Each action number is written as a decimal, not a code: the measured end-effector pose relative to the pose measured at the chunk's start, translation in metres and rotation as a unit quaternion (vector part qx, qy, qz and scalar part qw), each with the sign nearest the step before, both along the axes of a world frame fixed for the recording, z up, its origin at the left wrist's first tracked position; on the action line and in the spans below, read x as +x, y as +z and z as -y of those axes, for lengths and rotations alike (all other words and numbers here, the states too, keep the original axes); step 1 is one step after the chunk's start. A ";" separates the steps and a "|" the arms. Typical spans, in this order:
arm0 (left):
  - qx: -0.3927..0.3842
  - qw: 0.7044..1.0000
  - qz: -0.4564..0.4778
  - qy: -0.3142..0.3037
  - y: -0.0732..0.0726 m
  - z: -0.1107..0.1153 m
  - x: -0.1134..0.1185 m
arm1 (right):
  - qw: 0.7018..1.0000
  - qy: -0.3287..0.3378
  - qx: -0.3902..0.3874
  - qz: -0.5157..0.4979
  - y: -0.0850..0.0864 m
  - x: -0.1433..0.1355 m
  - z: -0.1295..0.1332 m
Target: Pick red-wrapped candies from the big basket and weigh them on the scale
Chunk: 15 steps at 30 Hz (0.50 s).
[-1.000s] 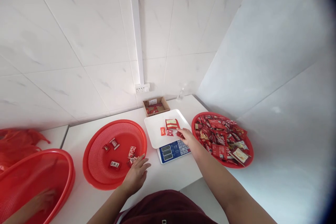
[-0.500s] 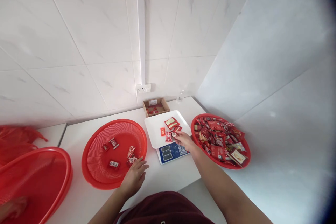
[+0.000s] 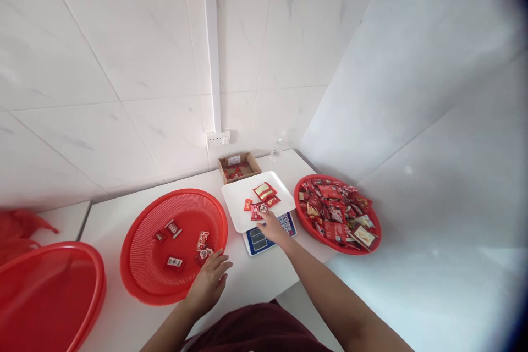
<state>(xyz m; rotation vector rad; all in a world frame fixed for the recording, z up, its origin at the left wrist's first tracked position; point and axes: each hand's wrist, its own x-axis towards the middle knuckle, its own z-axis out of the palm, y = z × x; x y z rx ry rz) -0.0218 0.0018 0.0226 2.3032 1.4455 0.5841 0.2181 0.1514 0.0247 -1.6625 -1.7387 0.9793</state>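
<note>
My right hand (image 3: 271, 227) is at the front edge of the white tray (image 3: 237, 198) on the blue scale (image 3: 258, 241), its fingers closed on a small red-and-white packet (image 3: 262, 208). Beside it on the tray lie a red packet with a pale panel (image 3: 264, 191) and a small orange-red packet (image 3: 248, 204). My left hand (image 3: 209, 280) rests at the right rim of the red basket (image 3: 138, 280), fingers apart and holding nothing. Several small packets lie in that basket, among them one with a white label (image 3: 175, 262).
A red basket (image 3: 299, 203) heaped with packets stands at the right. Behind the tray is a cardboard box (image 3: 256, 169) with red packets, and a clear plastic bottle (image 3: 276, 148) by the wall. Another red basket (image 3: 97, 269) sits at the left front.
My right hand has moved a little left with the packet, over the tray's front edge. The other person's hand in the far-left basket is gone from view. The view has shifted slightly.
</note>
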 end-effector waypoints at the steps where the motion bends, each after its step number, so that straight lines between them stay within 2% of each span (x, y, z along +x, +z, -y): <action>1: 0.004 1.000 0.003 -0.003 -0.002 0.000 -0.001 | 1.000 -0.018 0.005 0.009 -0.001 0.001 -0.001; 5: 0.017 1.000 0.007 -0.012 -0.008 -0.001 -0.002 | 0.995 -0.097 0.020 0.028 0.001 0.030 -0.007; 10: 0.029 1.000 0.007 -0.009 -0.006 -0.007 0.009 | 0.980 -0.187 0.012 0.065 0.012 0.110 -0.010; 13: 0.031 0.999 0.016 0.002 -0.002 -0.012 0.026 | 0.976 -0.203 -0.014 0.073 0.011 0.155 -0.010; 15: 0.027 0.999 0.019 0.008 0.002 -0.016 0.039 | 0.978 -0.196 -0.039 0.064 0.006 0.174 -0.012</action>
